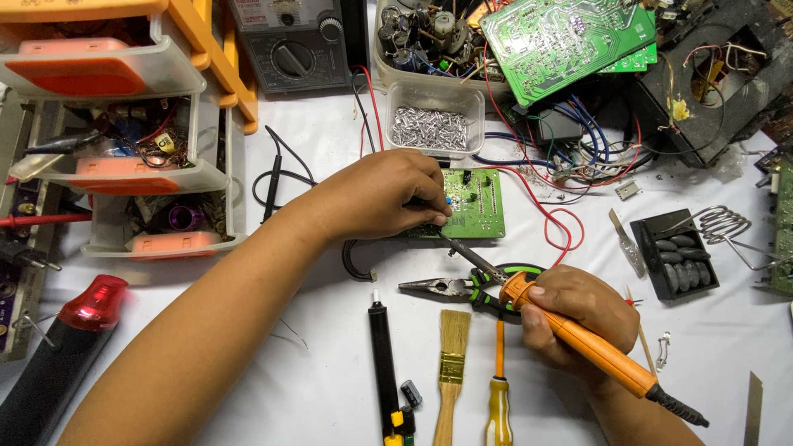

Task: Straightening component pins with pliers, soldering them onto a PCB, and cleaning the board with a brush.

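Illumination is bright, even and diffuse from overhead; shadows under the left hand and right hand are soft and short. The white table runs near overexposure, without harsh glare. Focus is sharp centrally, with slight wide-angle bowing toward the edges.

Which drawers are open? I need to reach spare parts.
The two lower drawers are pulled out, contents showing; the top one looks out too.
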